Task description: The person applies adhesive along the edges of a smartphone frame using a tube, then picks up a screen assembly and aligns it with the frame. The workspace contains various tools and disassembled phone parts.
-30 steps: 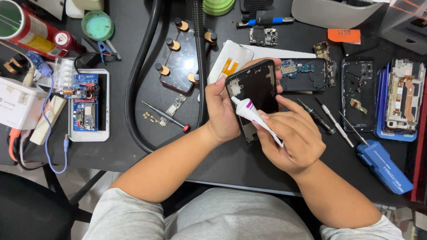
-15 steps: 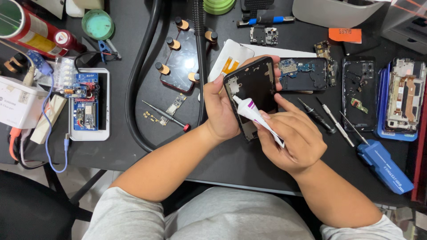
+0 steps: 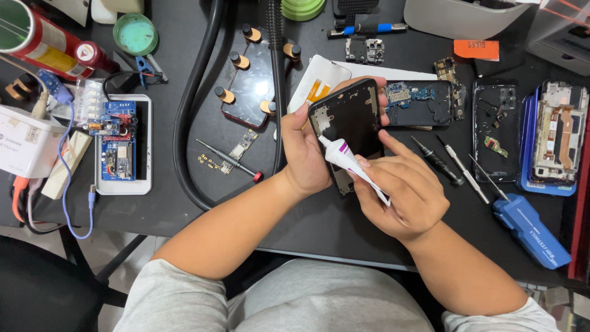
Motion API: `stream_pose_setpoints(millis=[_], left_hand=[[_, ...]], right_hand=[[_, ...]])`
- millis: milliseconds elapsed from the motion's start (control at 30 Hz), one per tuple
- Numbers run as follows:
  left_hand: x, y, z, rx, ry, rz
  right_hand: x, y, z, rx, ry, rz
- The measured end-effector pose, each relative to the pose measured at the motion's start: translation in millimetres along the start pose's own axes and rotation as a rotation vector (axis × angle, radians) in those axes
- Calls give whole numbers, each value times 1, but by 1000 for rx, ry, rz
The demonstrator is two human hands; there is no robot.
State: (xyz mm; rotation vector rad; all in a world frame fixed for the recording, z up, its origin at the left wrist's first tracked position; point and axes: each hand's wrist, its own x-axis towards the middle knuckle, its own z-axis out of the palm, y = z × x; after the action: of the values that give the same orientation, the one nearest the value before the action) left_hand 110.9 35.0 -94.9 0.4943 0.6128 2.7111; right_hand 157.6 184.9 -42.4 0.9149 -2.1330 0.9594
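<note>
the left hand (image 3: 307,157) holds a black phone frame (image 3: 350,126) tilted above the bench (image 3: 319,224), its grip closed round the frame's left edge. the right hand (image 3: 402,193) pinches a small white glue tube (image 3: 347,163), nozzle touching the frame's lower left edge. against half a second ago almost nothing differs — the tube tip sits at nearly the same spot, so the glue line seems to be creeping slowly. around them: a thick black hose (image 3: 193,92) just left of the wrist, a red-tipped screwdriver (image 3: 227,160), two more drivers (image 3: 452,163) by the right hand, a blue tool (image 3: 531,230), an opened phone (image 3: 421,101) behind. nothing blocks the tube.
</note>
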Motion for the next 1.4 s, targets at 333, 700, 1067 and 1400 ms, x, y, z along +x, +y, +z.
stream_pose_setpoints(millis=[333, 700, 1067, 1400], left_hand=[[0, 2, 0, -49, 12, 5], [0, 4, 0, -46, 21, 9], [0, 10, 2, -43, 22, 21], [2, 12, 1, -55, 28, 30]], right_hand=[[0, -1, -1, 3, -18, 1], [0, -1, 0, -1, -24, -9], [0, 0, 1, 13, -21, -21], [0, 1, 2, 26, -28, -26]])
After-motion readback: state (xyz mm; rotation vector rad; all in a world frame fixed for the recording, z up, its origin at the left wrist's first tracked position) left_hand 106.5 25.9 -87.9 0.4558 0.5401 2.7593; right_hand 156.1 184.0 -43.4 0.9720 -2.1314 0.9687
